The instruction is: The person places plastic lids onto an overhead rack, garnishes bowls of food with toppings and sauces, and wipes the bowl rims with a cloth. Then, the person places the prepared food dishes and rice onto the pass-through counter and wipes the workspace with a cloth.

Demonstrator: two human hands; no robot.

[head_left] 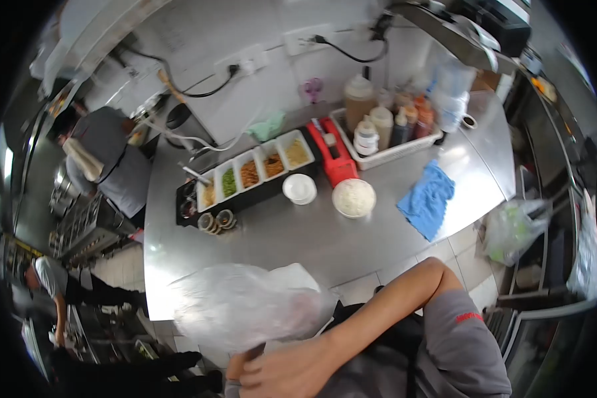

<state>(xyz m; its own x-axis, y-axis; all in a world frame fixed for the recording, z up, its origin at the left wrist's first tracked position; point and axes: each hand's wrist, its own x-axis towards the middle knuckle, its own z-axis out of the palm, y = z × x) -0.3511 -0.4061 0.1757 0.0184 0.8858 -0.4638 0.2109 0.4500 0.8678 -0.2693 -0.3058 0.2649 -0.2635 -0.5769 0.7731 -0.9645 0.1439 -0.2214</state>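
Note:
My right forearm crosses in front of my body, and my right hand (282, 369) is at the bottom of the view, back up and fingers curled. What lies under those fingers is hidden. A small patch of skin beside it, above a grey cuff, seems to be my left hand (235, 366); its fingers do not show. Just beyond both hands a large, puffed, clear plastic bag (235, 302) rests over the near edge of the steel counter (272, 245). Something pinkish shows dimly through the plastic. A white sheet or container edge (298, 275) sticks out behind the bag.
A bowl of rice (353, 198), white bowls (300, 188), a blue cloth (428, 199) and small cups (209, 223) stand on the counter. Behind are topping trays (249, 171), a red device (337, 159) and a bottle basket (395, 147). Two people (109, 149) work at left.

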